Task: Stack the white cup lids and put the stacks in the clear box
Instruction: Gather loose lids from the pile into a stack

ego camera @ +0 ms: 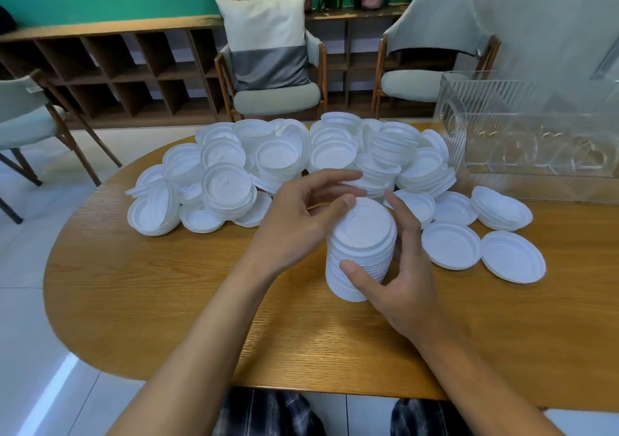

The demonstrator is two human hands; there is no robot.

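A tall stack of white cup lids [360, 251] stands tilted on the wooden table [167, 295] in front of me. My right hand [398, 268] grips the stack from the right, thumb across its lower front and fingers behind it. My left hand [301, 214] touches the top lid's left rim with the thumb, its fingers loosely spread above. A big heap of loose white lids [278, 164] lies across the table behind. The clear box [536, 134] stands at the far right with nothing white inside.
Several single lids [512, 256] and small piles lie to the right of the stack, between it and the box. Chairs [274, 67] stand behind the table and at the left, before a low wooden shelf with plants. The near table edge is at my lap.
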